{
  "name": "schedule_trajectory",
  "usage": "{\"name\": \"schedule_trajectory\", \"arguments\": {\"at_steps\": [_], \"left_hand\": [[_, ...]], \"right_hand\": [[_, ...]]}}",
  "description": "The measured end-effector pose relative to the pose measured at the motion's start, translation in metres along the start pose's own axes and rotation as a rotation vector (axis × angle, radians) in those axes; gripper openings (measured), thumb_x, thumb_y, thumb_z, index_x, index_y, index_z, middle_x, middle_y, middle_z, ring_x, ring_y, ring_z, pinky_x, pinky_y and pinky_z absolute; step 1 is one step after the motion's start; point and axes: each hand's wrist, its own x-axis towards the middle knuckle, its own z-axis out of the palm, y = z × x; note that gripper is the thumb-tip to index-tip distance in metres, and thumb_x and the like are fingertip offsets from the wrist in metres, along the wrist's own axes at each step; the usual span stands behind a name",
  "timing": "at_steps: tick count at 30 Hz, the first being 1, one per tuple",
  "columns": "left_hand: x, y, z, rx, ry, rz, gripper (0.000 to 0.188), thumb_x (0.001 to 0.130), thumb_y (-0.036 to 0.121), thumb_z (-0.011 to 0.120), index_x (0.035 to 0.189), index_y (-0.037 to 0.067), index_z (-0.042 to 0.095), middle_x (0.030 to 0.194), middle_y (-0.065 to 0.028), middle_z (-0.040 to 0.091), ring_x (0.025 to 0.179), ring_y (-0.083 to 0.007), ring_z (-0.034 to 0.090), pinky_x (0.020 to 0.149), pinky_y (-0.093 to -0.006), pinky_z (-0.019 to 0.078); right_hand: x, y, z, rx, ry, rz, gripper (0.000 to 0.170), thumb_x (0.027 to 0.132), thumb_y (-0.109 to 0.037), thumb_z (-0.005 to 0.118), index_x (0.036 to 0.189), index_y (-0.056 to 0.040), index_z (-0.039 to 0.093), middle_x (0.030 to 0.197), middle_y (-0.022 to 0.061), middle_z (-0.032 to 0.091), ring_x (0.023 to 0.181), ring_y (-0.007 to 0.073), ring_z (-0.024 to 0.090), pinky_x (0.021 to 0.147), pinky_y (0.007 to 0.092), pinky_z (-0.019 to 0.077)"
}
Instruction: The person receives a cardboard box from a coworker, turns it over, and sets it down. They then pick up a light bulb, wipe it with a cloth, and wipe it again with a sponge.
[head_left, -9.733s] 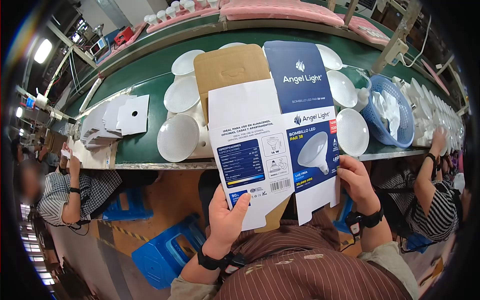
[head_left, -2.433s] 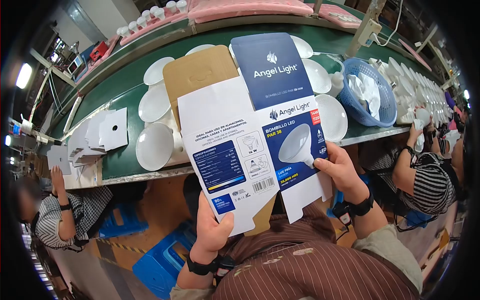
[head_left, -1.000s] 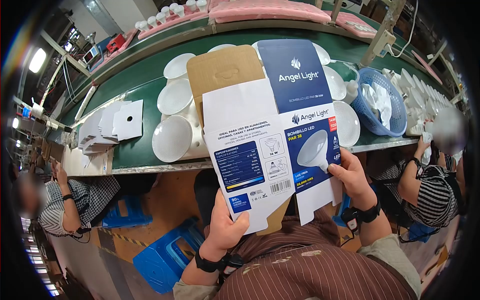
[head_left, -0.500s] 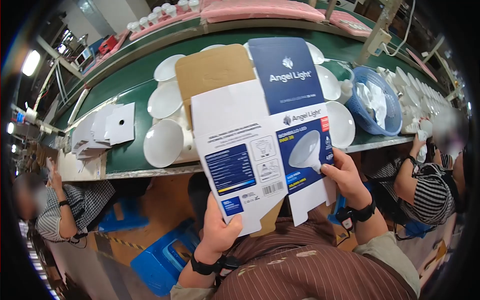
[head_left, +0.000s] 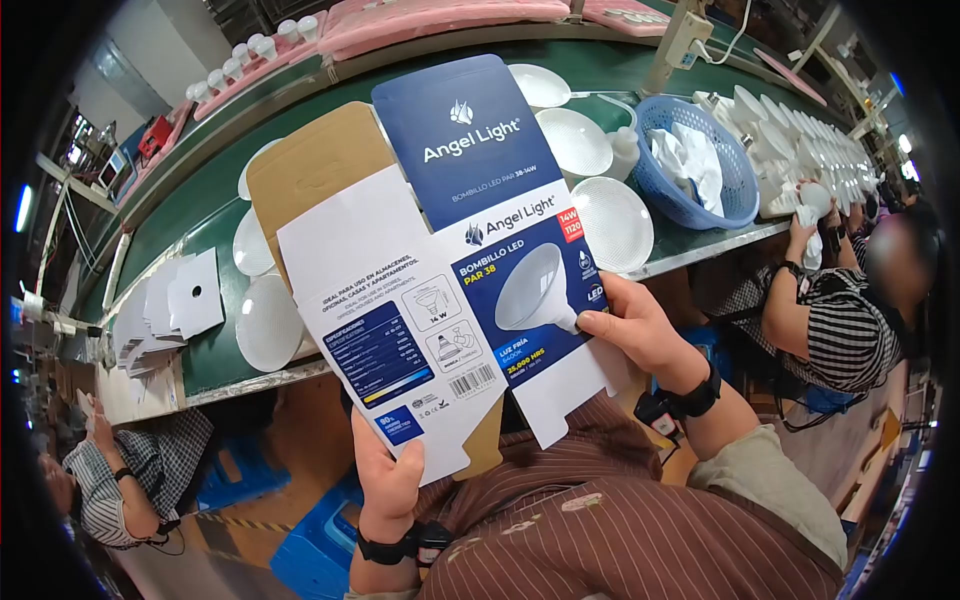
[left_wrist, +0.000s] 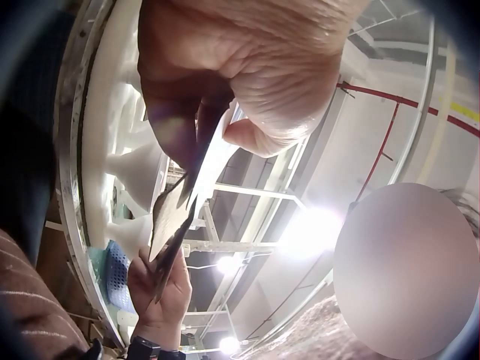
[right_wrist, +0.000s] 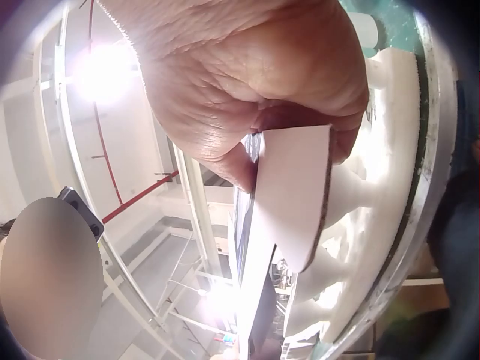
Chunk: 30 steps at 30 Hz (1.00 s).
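Blue-and-white printed cardboard lamp carton (head_left: 445, 300), flaps unfolded, was held tilted above a brown pinstriped apron (head_left: 570, 535), in front of white domed lamps (head_left: 612, 226). Left hand (head_left: 388, 478) and right hand (head_left: 640, 325) clamped its lower left corner and right edge — thumbs on the printed faces, fingers behind. Opening or checking it seemed the step in hand; next probably called for squaring the walls, then folding the bottom flaps.
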Motion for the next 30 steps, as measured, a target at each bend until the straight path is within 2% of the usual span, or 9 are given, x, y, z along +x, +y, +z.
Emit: {"name": "schedule_trajectory", "arguments": {"at_steps": [30], "left_hand": [[-0.002, -0.002, -0.006, 0.009, 0.034, 0.014, 0.062, 0.072, -0.001, 0.045, 0.131, -0.004, 0.028, 0.12, -0.0137, 0.047, 0.111, -0.0185, 0.049, 0.097, -0.0349, 0.0394]], "right_hand": [[-0.003, -0.005, 0.01, 0.067, 0.038, 0.049, 0.031, 0.091, -0.018, 0.054, 0.114, 0.0028, 0.051, 0.105, 0.0063, 0.06, 0.096, 0.0122, 0.056, 0.085, 0.0287, 0.0463]]}}
